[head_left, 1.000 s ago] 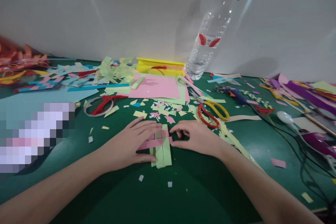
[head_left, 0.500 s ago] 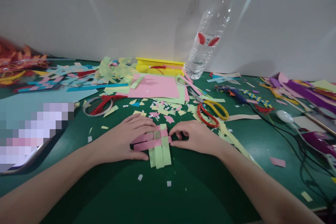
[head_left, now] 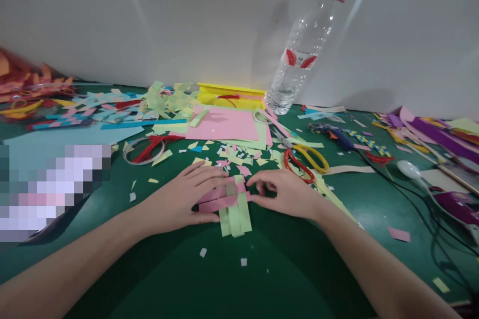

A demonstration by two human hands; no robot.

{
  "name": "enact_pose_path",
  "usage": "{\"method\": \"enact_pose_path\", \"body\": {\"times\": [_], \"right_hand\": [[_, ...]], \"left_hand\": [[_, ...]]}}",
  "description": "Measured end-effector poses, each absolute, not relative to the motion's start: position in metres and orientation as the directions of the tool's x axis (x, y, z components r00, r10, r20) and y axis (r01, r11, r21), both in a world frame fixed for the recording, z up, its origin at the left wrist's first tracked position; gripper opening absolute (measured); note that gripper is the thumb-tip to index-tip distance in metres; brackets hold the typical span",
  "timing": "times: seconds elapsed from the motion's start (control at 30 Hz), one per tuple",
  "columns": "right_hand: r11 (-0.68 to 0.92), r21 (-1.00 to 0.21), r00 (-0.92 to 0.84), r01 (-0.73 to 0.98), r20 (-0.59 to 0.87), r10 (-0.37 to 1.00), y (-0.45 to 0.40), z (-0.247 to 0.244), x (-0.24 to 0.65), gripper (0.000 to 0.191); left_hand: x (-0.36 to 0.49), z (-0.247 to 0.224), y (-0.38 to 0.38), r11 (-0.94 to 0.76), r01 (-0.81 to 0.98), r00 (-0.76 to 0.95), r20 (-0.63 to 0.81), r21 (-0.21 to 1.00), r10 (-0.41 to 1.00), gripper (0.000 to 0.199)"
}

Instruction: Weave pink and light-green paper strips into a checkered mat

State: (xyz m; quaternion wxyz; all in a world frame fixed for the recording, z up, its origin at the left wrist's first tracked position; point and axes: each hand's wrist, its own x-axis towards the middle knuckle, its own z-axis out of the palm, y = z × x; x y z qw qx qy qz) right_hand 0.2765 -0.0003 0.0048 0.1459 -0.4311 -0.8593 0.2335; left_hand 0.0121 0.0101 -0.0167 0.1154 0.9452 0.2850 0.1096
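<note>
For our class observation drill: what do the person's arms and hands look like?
The left hand and right hand are gloveless, and no rings show on the fingers. Both forearms are bare, with no sleeve, watch or bracelet in view.

dim | pale streaks on wall (head_left: 202, 25), upper left and right | shadow beside bottle (head_left: 299, 50) | table (head_left: 232, 294) darkest bottom centre | pixelated patch (head_left: 56, 194), left

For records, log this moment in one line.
Left hand: on woven pink-and-green paper strips | right hand: at their right edge | red-and-yellow-handled metal scissors: beyond right hand
</note>
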Motion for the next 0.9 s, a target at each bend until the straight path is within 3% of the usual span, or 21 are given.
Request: {"method": "enact_pose_path", "body": {"times": [0.13, 0.23, 0.4, 0.53, 0.9], "right_hand": [[0.619, -0.485, -0.585, 0.618, 0.243, 0.774, -0.007, 0.004, 0.269, 0.021], [0.701, -0.43, -0.658, 0.569, 0.272, 0.702, -0.011, 0.002, 0.263, 0.031], [0.708, -0.399, -0.715, 0.583, 0.162, 0.68, -0.011, -0.001, 0.26, 0.053], [0.707, -0.389, -0.712, 0.591, 0.159, 0.684, -0.01, -0.003, 0.261, 0.052], [0.714, -0.394, -0.719, 0.578, 0.167, 0.674, -0.006, -0.013, 0.26, 0.058]], "left_hand": [[0.009, -0.016, 0.013, -0.842, 0.479, 0.819, 0.217, 0.25, 0.531, 0.042], [0.009, -0.015, 0.013, -0.851, 0.473, 0.821, 0.235, 0.229, 0.52, 0.032], [0.017, -0.015, 0.004, -0.797, 0.565, 0.761, 0.238, 0.213, 0.603, 0.058], [0.025, -0.02, -0.007, -0.736, 0.644, 0.701, 0.226, 0.208, 0.677, 0.071], [0.026, -0.022, -0.009, -0.685, 0.689, 0.674, 0.136, 0.238, 0.726, 0.069]]}}
